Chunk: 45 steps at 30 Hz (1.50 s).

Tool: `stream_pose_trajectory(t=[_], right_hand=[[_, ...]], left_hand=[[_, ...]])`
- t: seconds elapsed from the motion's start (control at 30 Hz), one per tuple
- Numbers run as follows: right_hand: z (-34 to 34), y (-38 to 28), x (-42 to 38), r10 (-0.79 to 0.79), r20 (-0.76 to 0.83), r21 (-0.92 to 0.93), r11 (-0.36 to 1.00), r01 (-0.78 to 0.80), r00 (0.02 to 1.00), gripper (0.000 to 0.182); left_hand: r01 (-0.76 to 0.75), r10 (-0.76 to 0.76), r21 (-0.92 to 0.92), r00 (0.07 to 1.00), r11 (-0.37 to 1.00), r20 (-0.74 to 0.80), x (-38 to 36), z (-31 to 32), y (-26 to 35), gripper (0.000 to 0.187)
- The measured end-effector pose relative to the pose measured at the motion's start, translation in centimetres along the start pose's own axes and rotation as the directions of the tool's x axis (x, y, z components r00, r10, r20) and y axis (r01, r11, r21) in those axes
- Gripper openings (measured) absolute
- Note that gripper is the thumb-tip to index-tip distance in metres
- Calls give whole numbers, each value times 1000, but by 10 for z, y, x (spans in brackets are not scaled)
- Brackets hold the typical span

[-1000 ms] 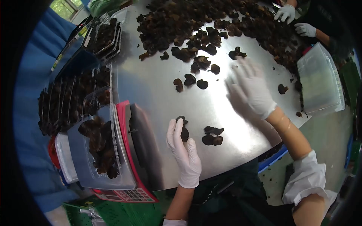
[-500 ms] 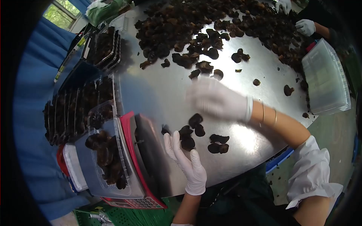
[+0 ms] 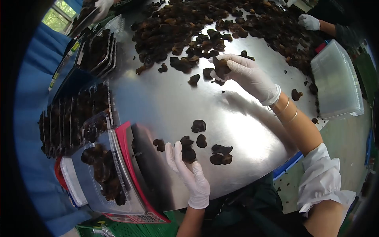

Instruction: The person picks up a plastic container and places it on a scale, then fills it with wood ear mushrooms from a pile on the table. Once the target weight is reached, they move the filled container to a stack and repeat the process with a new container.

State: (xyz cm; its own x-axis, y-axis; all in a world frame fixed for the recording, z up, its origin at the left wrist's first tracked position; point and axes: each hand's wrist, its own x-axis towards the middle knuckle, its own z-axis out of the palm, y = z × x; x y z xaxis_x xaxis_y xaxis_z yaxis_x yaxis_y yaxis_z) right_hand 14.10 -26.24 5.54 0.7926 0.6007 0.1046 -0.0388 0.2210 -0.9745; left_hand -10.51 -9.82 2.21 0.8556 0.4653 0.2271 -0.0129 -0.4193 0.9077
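Note:
My right hand (image 3: 252, 79), in a white glove, pinches a dark brown mushroom piece (image 3: 220, 67) near the lower edge of the large heap (image 3: 169, 29). Gloved in white too, my left hand (image 3: 192, 177) rests low on the metal table (image 3: 150, 94) with its fingers spread, touching or right beside dark pieces (image 3: 188, 154). More loose pieces (image 3: 198, 126) lie just above and to the right of it. At lower left a clear tray (image 3: 125, 193) with mushroom pieces sits on a pink-edged scale (image 3: 127, 158).
Filled clear trays (image 3: 75, 118) stand along the left side, with more stacked trays (image 3: 96, 51) behind. Clear empty containers (image 3: 335, 79) stand at the right edge. Another person's gloved hand (image 3: 310, 22) is at upper right; a gloved hand (image 3: 104, 8) holds a tray at upper left.
My right hand has moved up towards the heap and now visibly holds a piece. A gloved hand with a tray has appeared at upper left. The view has shifted slightly.

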Motion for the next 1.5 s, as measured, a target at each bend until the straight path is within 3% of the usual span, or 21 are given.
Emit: stream_pose_trajectory(t=[0.13,0.2,0.27,0.33,0.47,0.53,0.67,0.7,0.77,0.8,0.93,1.0,1.07,1.17,1.2,1.27,1.3,1.37,1.4,1.47,1.5], right_hand=[[-12,-2,-10,-7,-46,-111,994,2,999,32],[-21,-8,-16,-25,-60,-342,940,3,998,30],[-23,-13,-28,-156,-16,-705,702,100,988,26],[-25,-21,-36,-20,154,-857,496,143,988,23],[-13,2,-39,-154,208,-842,474,257,966,25],[5,5,-25,-277,50,-818,540,198,960,29],[7,54,31,-478,202,-889,276,364,855,36],[9,52,31,-482,201,-888,278,367,853,36],[10,45,27,-200,224,-935,232,268,954,34],[15,35,15,-137,205,-917,318,239,969,30],[-3,10,-57,-19,156,-957,245,156,988,20],[-15,2,-74,-19,118,-977,179,119,993,13],[-50,-25,-115,57,-136,-989,-65,-132,989,11],[-31,-61,-106,6,-114,-990,-85,-113,994,11],[-20,-59,-96,-105,-17,-998,-64,-23,994,12],[6,-34,-62,-132,105,-971,199,130,986,17],[21,-10,-39,-221,246,-937,196,290,944,25],[53,33,6,-313,365,-904,109,415,877,39],[66,44,24,-415,391,-911,-48,410,822,37],[69,56,46,-350,386,-919,-59,391,853,32],[68,56,50,-201,307,-951,-91,295,930,27]], left_hand=[[0,0,35,1000,999,2,1,-1,2,63],[-1,1,42,1000,999,-2,1,-2,3,63],[2,-3,59,1000,998,17,1,-3,4,63],[-4,1,80,1000,997,28,1,-5,4,63],[2,-3,35,999,999,35,2,-2,6,63],[0,-2,49,999,999,36,2,-2,7,63],[-18,18,127,1000,992,2,1,-1,5,58],[-21,21,131,1000,991,0,1,0,5,58],[4,-2,86,1000,996,-21,1,0,5,59],[8,-5,85,1000,996,-29,2,-1,6,59],[-10,6,99,999,995,40,2,-4,6,60],[-21,13,105,997,994,73,2,-5,5,61],[-7,5,74,999,997,34,2,-3,5,60],[-14,10,78,999,997,52,2,-3,6,60],[-23,19,74,998,997,61,1,-3,7,60],[-22,13,119,997,993,70,1,-4,7,59],[-27,21,121,998,992,51,1,-3,5,59],[-39,34,120,999,992,39,0,-2,3,58],[-36,34,121,999,992,19,0,-1,2,58],[-38,36,109,999,993,22,-1,1,2,57],[-35,34,107,999,994,12,-2,0,2,56]])
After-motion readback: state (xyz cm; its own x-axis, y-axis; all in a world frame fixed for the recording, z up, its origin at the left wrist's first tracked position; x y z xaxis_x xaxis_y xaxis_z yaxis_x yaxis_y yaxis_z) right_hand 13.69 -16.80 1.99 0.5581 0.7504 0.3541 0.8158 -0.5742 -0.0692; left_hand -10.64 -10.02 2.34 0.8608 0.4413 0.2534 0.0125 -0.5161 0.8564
